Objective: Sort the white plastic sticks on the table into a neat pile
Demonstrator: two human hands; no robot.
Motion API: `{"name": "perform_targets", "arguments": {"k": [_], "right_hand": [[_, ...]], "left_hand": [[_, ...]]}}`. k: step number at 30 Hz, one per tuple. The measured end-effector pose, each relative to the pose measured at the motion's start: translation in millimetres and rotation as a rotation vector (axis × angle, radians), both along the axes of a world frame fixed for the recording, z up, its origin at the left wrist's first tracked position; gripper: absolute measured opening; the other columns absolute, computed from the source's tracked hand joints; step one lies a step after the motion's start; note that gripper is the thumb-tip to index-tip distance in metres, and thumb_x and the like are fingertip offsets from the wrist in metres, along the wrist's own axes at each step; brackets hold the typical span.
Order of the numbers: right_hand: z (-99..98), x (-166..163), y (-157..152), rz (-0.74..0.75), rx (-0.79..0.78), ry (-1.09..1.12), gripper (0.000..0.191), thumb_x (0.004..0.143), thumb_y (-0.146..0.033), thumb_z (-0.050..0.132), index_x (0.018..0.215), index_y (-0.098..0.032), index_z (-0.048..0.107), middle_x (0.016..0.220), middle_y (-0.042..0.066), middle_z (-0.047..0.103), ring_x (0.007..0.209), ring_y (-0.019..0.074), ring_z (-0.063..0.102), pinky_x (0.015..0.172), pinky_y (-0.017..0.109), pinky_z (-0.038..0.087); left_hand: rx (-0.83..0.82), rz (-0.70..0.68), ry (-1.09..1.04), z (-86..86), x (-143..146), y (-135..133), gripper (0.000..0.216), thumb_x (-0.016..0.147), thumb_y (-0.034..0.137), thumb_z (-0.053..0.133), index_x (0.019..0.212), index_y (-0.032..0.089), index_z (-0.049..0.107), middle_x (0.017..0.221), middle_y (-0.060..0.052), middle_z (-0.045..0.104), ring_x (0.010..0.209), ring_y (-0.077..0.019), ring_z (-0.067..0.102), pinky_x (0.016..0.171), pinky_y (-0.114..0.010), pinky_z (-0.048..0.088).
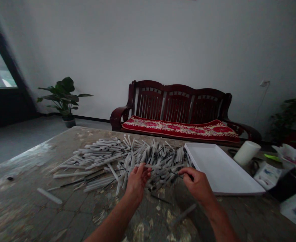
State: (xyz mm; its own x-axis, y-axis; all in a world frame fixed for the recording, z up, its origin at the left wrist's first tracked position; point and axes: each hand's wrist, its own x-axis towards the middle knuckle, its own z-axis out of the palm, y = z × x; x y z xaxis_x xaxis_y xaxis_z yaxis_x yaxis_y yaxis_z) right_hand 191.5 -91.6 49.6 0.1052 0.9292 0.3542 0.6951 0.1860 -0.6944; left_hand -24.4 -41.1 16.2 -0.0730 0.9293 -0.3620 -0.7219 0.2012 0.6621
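A large heap of whitish translucent tubes (pixel 105 158), with thin black sticks among them, covers the middle of the table. My left hand (pixel 137 179) is at the heap's near edge, its thumb and fingers closed on one translucent tube (pixel 153 166) that points right. To the right, my right hand (pixel 195 183) pinches the end of a thin black stick (pixel 174 172) pointing left toward that tube. Whether stick and tube touch is unclear against the heap. One loose tube (pixel 49 196) lies at the left, and another tube (pixel 184 214) lies near the front between my forearms.
A shallow white tray (pixel 221 168) stands right of the heap. Beyond it are a paper roll (pixel 247 153), a small box (pixel 267 174) and other household items. A wooden bench (pixel 175 101) with a red cover is behind the table (pixel 69 205). A potted plant (pixel 64 95) stands back left.
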Motion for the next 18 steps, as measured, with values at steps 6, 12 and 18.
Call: {"name": "perform_targets", "arguments": {"k": [6,12,18], "right_hand": [[-2.0,-12,1,0.052,0.0,-0.03,0.03,0.075,-0.025,0.045,0.078,-0.021,0.075,0.077,0.003,0.074,0.073,0.0192,0.068,0.071,0.028,0.05],[-2.0,-9,1,0.042,-0.032,-0.036,0.031,0.075,-0.025,0.045,0.08,-0.021,0.075,0.078,0.003,0.074,0.075,0.0195,0.068,0.073,0.029,0.05],[-0.8,-7,1,0.036,-0.022,-0.061,0.031,0.074,-0.025,0.045,0.08,-0.021,0.076,0.074,0.003,0.074,0.069,0.0189,0.066,0.07,0.029,0.05]], "left_hand": [[0.042,-0.115,0.038,-6.1,6,-3,0.017,0.078,0.024,0.075,0.08,0.016,0.061,0.073,-0.002,0.07,0.061,-0.0111,0.068,0.053,-0.018,0.054],[0.038,-0.097,0.048,-8.7,11,-6,0.014,0.082,0.022,0.072,0.079,0.015,0.06,0.072,-0.002,0.07,0.06,-0.0109,0.068,0.052,-0.018,0.054],[0.04,-0.065,0.033,-6.2,5,-3,0.013,0.085,0.019,0.069,0.077,0.015,0.06,0.071,-0.002,0.069,0.061,-0.0105,0.068,0.054,-0.018,0.055]]}}
